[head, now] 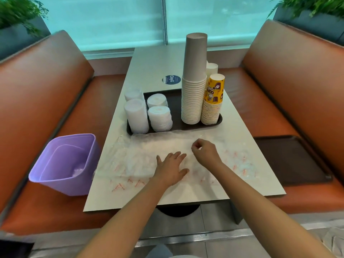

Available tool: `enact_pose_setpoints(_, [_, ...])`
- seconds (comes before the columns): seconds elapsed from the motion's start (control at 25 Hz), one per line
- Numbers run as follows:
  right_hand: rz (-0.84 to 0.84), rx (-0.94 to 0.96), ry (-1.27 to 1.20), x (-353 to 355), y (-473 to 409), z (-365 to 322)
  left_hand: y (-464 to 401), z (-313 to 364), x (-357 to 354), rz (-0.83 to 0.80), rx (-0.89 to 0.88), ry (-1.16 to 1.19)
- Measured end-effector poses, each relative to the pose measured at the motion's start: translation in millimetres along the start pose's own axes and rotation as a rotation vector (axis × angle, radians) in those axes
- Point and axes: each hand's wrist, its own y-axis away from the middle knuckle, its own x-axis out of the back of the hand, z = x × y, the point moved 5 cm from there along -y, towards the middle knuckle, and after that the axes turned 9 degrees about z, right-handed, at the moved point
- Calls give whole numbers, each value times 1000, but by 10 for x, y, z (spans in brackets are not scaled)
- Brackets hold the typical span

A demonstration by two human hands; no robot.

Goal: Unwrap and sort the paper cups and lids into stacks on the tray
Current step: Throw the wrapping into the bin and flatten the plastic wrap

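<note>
A dark tray (176, 103) on the table holds a tall stack of grey-white paper cups (193, 90), a shorter stack of yellow printed cups (213, 103) beside it, and several stacks of white lids (160, 118) on its left side. A clear plastic wrapper (130, 159) with red print lies flat on the table in front of the tray. My left hand (171, 168) presses flat on the wrapper with fingers spread. My right hand (204, 151) hovers just right of it, fingers curled, pinching the wrapper's film.
A purple bin (65, 162) stands on the left bench seat with some plastic inside. A second dark tray (292, 159) lies on the right bench. A white cup stack (212, 68) shows behind the yellow cups. A round blue sticker (171, 79) marks the table.
</note>
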Motion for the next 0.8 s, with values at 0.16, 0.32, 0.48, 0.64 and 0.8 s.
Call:
enact_pose_setpoints(0.16, [-72,-42,-37,-10,-25,128,8,-92,-19,53,47,259])
enact_pose_setpoints(0.32, [-245,-10,-274,-2,91,53,-42,-279,269,212,251,829])
enact_pose_setpoints(0.48, [-180,190,-162,52,70,-212,-120,-342,695,261,274,1109])
enact_pose_setpoints(0.64, [25,274,-200,159,-16,-520,-104,-401,947,199,75,868])
enact_pose_setpoints(0.8, [153,314,-310,254,-52,-681,-51,-468,1007,182,-4,783])
